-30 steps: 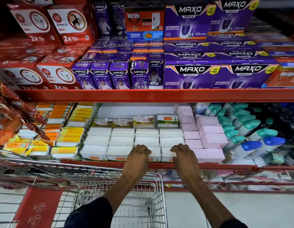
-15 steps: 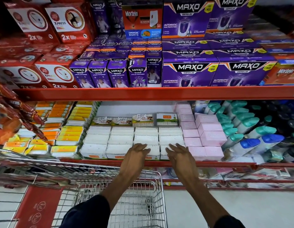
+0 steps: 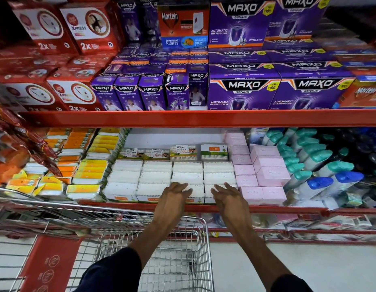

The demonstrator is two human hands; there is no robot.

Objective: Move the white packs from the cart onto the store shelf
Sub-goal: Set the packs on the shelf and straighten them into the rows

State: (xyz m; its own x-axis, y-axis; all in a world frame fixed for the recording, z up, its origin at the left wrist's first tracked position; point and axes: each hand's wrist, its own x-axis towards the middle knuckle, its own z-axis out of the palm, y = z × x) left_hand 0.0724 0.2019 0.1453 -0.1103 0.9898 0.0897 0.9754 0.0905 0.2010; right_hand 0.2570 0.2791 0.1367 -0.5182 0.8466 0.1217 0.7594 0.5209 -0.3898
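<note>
White packs (image 3: pixel 155 178) of cotton buds lie in neat rows on the red store shelf (image 3: pixel 128 204), in the middle section. My left hand (image 3: pixel 174 197) hovers with loose, spread fingers over the front pack of the third column. My right hand (image 3: pixel 229 197) is beside it over the front pack of the fourth column, fingers apart. Neither hand holds a pack. The wire cart (image 3: pixel 178 260) stands directly below my arms, and the part of its basket in view shows no packs.
Yellow and orange packs (image 3: pixel 86 165) fill the shelf to the left, pink boxes (image 3: pixel 265 171) and teal-capped bottles (image 3: pixel 317 161) to the right. Purple and red boxes (image 3: pixel 241 89) crowd the upper shelf. Red sachet strips (image 3: pixel 20 140) hang at the left. A lower shelf (image 3: pixel 309 224) sits beneath.
Both hands have lifted off the front white packs and drawn back slightly toward me, fingers opening from a pressing grip to spread.
</note>
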